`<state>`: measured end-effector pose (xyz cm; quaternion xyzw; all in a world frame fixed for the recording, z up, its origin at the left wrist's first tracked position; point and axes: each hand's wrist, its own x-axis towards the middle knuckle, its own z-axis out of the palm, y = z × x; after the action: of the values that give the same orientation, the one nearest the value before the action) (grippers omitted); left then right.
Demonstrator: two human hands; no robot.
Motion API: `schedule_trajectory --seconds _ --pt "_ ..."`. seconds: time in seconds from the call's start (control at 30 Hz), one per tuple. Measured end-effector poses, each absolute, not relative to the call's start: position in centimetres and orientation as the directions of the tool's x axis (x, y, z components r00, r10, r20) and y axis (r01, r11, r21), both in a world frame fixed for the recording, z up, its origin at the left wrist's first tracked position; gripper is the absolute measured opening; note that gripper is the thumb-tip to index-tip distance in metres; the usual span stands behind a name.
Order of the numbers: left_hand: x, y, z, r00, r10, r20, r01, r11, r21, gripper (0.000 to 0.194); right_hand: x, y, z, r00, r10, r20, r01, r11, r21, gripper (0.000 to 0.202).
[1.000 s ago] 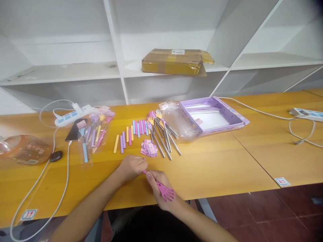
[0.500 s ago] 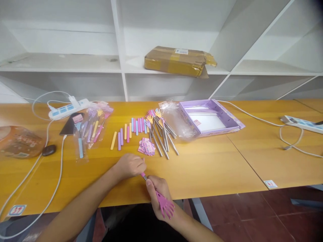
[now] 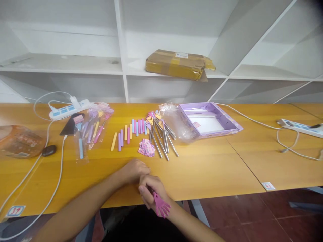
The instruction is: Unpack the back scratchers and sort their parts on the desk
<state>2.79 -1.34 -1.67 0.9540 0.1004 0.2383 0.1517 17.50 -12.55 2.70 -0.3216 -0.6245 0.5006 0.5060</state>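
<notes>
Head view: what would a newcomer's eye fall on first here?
Probably the bright pink hand-shaped piece sticking out of the right hand, close to the table's near edge. Next, the fan of metal rods with colourful hand-shaped tips in the middle of the table, and the open purple tray to their right.
</notes>
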Motion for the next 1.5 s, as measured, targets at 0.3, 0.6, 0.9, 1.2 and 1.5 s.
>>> schedule_trajectory --seconds 0.3,0.6,0.9,1.2,1.5 --pt "2.0 -0.7 -1.0 0.866 0.235 0.442 0.123 -0.956 0.267 0.048 15.7 -11.0 2.0 -0.189 0.851 0.49 0.11 0.514 -0.851 0.054" --pt "2.4 -0.5 0.8 0.82 0.08 0.567 0.104 -0.994 -0.01 0.047 15.4 -12.3 -0.2 -0.243 0.832 0.498 0.266 0.551 -0.791 0.057" --pt "3.0 -0.4 1.1 0.823 0.01 0.568 0.085 -0.991 -0.106 0.043 16.8 -13.5 0.1 -0.272 0.757 0.595 0.273 0.653 -0.706 0.058" --pt "0.7 1.9 3.1 0.762 0.065 0.644 0.254 -0.945 -0.205 0.044 18.7 -15.8 5.1 -0.273 0.668 0.692 0.058 0.73 -0.681 0.056" --pt "0.1 1.7 2.9 0.749 0.22 0.626 0.27 -0.963 0.015 0.044 21.0 -11.8 6.1 -0.354 0.758 0.548 0.086 0.61 -0.788 0.021"
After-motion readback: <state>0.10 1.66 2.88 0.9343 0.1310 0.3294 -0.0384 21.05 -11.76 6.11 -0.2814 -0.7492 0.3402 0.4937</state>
